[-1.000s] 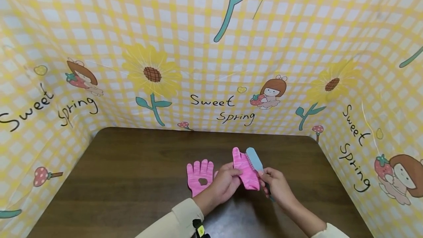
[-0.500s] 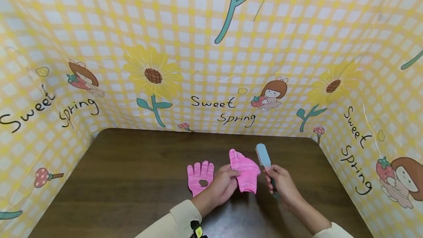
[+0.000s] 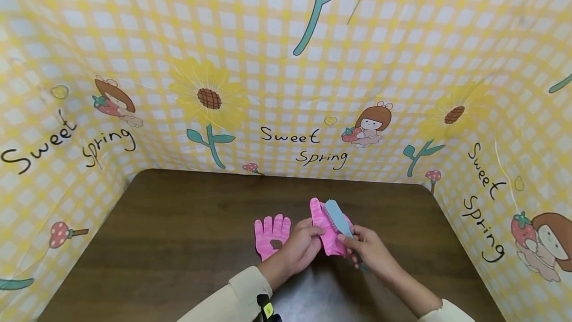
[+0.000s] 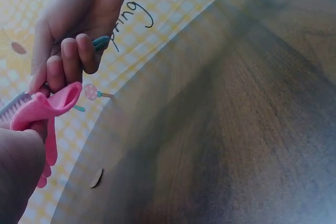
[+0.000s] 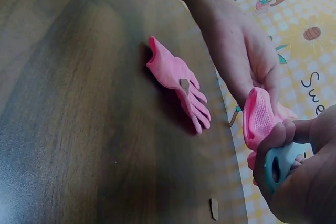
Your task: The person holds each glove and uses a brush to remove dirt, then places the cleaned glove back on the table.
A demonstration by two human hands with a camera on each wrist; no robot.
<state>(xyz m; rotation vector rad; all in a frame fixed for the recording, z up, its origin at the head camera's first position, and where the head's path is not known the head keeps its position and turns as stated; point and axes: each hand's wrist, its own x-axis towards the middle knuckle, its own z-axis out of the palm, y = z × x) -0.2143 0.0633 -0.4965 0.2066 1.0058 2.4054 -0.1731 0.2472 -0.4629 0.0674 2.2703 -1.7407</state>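
A pink knitted glove (image 3: 316, 208) is held up over the table, pinched between thumb and fingers of my left hand (image 3: 300, 248). My right hand (image 3: 370, 248) grips a light blue brush (image 3: 338, 218), its bristles lying against the glove. In the left wrist view, the end of the teal handle (image 4: 101, 42) pokes out of the right fist, and the glove's cuff (image 4: 65, 100) gapes. The right wrist view shows the handle's ring-shaped end (image 5: 276, 169) in my right hand. A second pink glove (image 3: 265, 235), with a brown patch (image 3: 276, 244), lies left of my left hand.
The dark wooden table (image 3: 187, 242) is bounded at the back and sides by a yellow checked cloth (image 3: 277, 88) with printed flowers. A small brown scrap (image 4: 96, 178) lies near the table's edge in both wrist views.
Half a second ago the brush was held apart, right of the glove; now it is back against it, as it was one second ago. The glove on the table stays put.
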